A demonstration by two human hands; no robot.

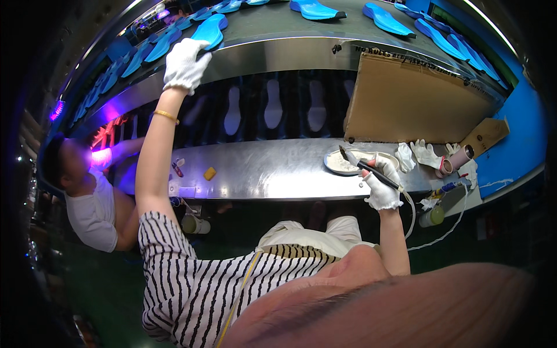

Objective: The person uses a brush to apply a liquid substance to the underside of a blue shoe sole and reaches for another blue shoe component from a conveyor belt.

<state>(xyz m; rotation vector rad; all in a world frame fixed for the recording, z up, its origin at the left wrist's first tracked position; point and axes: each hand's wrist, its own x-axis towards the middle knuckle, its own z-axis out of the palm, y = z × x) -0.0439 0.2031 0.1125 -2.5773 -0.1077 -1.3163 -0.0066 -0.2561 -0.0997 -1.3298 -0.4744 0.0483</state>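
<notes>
My left hand (185,65), in a white knit glove, reaches up to the belt's near edge. Its fingertips meet the near end of a blue shoe sole (211,29); thumb and fingers are apart, and whether they grip it is hard to see. In my right hand (383,184), in a white glove with bare fingertips, is a black-handled brush (377,174) with a pale tube running from its end. The brush's dark tip is over a shallow dish (335,168) with whitish contents on the steel bench.
Blue soles line the upper belt (261,24). Pale soles (273,104) lie in the dark lower level. A cardboard sheet (412,98) leans at right, near spare gloves (426,154) and a pink roll (462,157). A yellow block (209,173) lies mid-bench. Another person (98,203) works at left.
</notes>
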